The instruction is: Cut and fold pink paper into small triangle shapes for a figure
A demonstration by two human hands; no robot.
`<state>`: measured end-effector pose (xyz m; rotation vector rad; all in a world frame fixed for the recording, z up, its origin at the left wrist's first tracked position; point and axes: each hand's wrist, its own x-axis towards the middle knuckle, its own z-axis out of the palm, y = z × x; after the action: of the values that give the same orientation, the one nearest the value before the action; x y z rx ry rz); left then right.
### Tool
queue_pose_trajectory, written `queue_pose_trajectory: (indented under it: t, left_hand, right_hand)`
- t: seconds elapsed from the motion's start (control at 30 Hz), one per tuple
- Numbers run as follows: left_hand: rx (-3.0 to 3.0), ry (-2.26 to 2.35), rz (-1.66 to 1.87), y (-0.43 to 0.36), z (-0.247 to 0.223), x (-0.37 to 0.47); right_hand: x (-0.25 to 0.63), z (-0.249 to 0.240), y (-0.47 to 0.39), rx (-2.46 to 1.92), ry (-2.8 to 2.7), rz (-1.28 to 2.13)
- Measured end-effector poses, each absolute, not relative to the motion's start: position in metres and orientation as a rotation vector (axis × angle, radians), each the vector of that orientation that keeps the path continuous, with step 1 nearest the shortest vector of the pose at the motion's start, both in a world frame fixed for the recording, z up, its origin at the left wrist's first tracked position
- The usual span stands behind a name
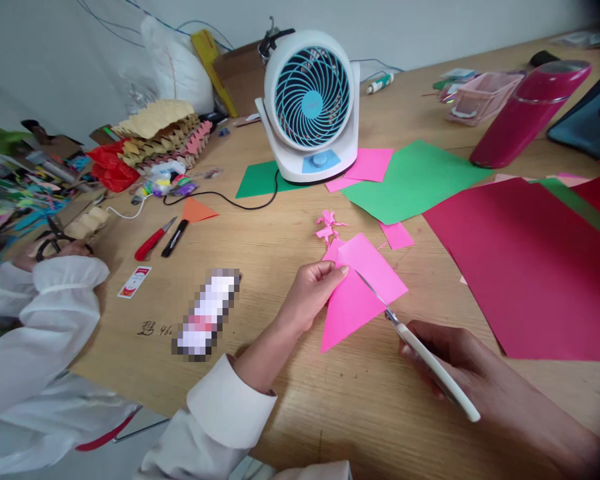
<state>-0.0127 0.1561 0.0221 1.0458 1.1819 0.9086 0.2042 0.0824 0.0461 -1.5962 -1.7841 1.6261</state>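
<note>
Hands: left hand (310, 293) pinches the pink paper (363, 283) between thumb and bent fingers; right hand (450, 360) is wrapped round the white-handled scissors (433, 363).
Pink paper: over the table (260, 247) in front of the person, one pointed corner toward the body; it looks folded, the layer count unclear. Should layers slip under a loose thumb, cut edges would not match.
Scissor tip: just beside the left thumb, over the paper; a long closing stroke without shifting the grip could nick skin.
Scissor pivot: near the paper's right edge; paper fed too deep might bunch there and tear.
Pink cutouts (329, 227): just beyond the held paper, thin and curled; a careless push forward could crush them.
Fan (313, 107): faces the work; whether it runs cannot be told, but a draught could scatter the cutouts.
Green sheet (410, 183): lies partly over a small pink piece (397, 235), which could be dragged along if the sheet is pulled.
Crimson sheet (535, 280): near the right forearm, so an outward swing could crease it.
Red-handled knife (153, 243): blade bare, beside a black cutter (175, 238); a blind reach there risks a cut.
</note>
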Motion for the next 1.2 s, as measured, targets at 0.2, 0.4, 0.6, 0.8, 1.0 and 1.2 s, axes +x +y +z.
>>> queue_pose_trajectory:
  t: [0.2,0.4,0.6,0.8,1.0,1.2]
  left_hand:
    - [1.013,1.176,0.905,0.1556,0.0217,-0.0126]
    - [1.062,1.187,0.906,0.1537,0.0234,-0.012]
    - [1.089,1.155,0.875,0.15,0.0242,-0.0079]
    - [1.109,1.155,0.873,0.1489,0.0224,-0.0065]
    - [1.077,1.161,0.856,0.15,0.0219,-0.0074]
    - [1.032,1.15,0.856,0.149,0.0259,-0.007]
  right_hand:
    - [0.2042,0.0421,0.0816,-1.568,-1.783,1.698]
    - [0.2046,0.0449,0.0811,-1.56,-1.797,1.736]
    - [0.2046,0.04,0.0804,-1.499,-1.726,1.752]
    - [0.2045,0.0399,0.0799,-1.524,-1.717,1.734]
    - [0.2029,0.0376,0.0804,-1.532,-1.712,1.733]
    - [0.2025,0.0364,0.0793,-1.523,-1.709,1.712]
